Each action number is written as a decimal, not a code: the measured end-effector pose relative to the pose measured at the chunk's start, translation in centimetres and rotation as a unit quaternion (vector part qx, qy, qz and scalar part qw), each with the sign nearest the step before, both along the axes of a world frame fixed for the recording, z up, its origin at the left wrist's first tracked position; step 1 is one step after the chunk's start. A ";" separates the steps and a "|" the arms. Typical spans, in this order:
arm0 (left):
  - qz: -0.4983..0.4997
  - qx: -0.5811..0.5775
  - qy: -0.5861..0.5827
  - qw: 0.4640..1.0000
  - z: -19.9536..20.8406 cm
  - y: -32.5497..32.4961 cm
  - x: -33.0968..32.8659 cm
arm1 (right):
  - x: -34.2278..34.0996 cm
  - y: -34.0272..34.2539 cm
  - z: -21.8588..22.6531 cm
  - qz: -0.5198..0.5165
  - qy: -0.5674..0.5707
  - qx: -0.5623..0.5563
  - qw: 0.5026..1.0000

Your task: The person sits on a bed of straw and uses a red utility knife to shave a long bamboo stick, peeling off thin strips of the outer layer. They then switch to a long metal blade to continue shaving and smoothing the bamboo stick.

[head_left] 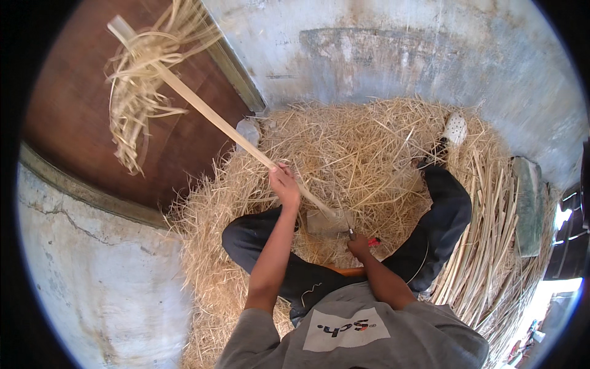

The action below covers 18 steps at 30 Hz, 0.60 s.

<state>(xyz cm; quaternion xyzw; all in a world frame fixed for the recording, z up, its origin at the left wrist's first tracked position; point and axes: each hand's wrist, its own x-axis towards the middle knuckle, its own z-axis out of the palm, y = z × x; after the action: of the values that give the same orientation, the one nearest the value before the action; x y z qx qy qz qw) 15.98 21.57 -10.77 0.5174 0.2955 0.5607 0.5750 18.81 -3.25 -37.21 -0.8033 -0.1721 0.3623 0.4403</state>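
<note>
Left hand (284,184) grips a pale strip (215,119) below its middle | strip's near end at the block's (321,225) far-right corner, contact unclear | right hand (358,246) clasps a knife (351,233) | strip looks light, springy, splittable; best held flat, clear of the knife

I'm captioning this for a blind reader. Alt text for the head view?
A left hand holds a long pale strip, thin curls bunched near its far end; the right hand grips a small tool. The person sits amid straw-like litter.
</note>
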 end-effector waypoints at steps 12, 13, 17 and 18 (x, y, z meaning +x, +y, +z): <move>0.024 0.364 0.307 0.879 36.2 0.5 -6.0 | 4.2 1.7 3.6 -0.206 -0.015 0.030 0.978; 0.002 0.390 0.310 0.867 37.8 0.7 -7.2 | 4.5 1.6 2.8 -0.220 -0.035 0.028 0.974; 0.023 0.504 0.501 0.703 42.1 -0.9 -12.4 | 4.9 2.0 3.7 -0.308 0.023 0.082 0.947; 0.022 0.520 0.540 0.661 41.9 -1.1 -13.2 | 5.6 2.0 3.4 -0.323 0.023 0.069 0.944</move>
<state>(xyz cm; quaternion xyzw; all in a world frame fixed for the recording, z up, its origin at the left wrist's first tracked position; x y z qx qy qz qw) 2.75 20.47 31.11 0.9377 0.2258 0.2571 -0.0606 24.44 -1.22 -33.77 -0.7752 0.0820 0.2062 0.5915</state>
